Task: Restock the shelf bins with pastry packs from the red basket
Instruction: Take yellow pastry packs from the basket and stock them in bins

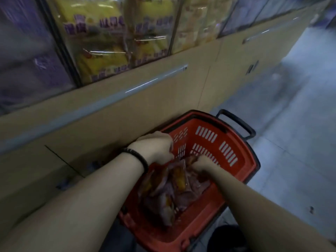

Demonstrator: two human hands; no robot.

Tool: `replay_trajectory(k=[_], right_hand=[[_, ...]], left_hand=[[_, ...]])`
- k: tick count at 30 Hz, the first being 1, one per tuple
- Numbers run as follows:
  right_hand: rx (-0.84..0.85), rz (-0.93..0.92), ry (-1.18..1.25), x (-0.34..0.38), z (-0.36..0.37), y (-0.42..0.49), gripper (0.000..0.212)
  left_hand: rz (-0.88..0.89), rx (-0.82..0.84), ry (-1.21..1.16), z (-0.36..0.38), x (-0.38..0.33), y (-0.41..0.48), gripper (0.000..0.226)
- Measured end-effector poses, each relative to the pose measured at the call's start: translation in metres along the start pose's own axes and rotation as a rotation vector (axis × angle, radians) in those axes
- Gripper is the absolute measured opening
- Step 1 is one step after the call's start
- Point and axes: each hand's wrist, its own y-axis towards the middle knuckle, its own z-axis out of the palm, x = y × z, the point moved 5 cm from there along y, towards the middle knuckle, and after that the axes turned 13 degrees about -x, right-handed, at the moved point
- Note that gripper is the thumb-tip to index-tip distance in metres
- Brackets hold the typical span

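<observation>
While both arms are reached down into it, the red basket [241, 160] is seen sitting on the floor [300, 124], close against a beige cabinet base [127, 110]. Floor is pale blue-grey tile and runs off along the aisle to the right. Frame is motion-blurred and dim overall.

Cabinet base is topped by the shelf bins [112, 42], clear-fronted and split by dark dividers. Approx 4 bin sections are made out: 1 w/ purple packs at far left, 1 w/ yellow packs printed in purple, 1 w/ paler packs, and 1 purple again further right. Pack counts in the bins can't be told due to blur. At least 2 metal bar handles [158, 79] are seen on the cabinet fronts.

Basket qty: 1, w/ 1 black handle [238, 122] standing at its far end. Pastry packs [169, 193] are piled inside it, purple w/ orange patches. Several are present but the exact no. can't be counted.

Hands: 2, both inside the basket. Left hand [154, 146] is held over the near-cabinet side, fingers curled down onto the top edge of the packs. 1 black wristband [138, 157] is worn on that wrist. Right hand [200, 163] is pushed into the pile, fingertips hidden among the packs, so its grip can't be confirmed.
</observation>
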Motion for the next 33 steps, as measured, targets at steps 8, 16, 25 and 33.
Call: replay_trajectory(k=[8, 16, 25, 33], right_hand=[[0.218, -0.038, -0.058, 0.007, 0.064, 0.053, 0.026], [0.05, -0.12, -0.135, -0.004, 0.089, 0.095, 0.086], [0.153, -0.292, -0.218, 0.039, -0.01, 0.047, 0.046], [0.042, -0.403, 0.032, 0.07, -0.118, -0.045, 0.046]], left_hand=[[-0.027, 0.078, 0.007, 0.007, 0.002, 0.009, 0.044], [-0.093, 0.132, 0.002, 0.011, 0.011, 0.016, 0.058], [-0.093, 0.125, -0.074, 0.001, 0.024, 0.016, 0.054], [0.136, -0.145, -0.484, -0.013, -0.017, 0.005, 0.102]])
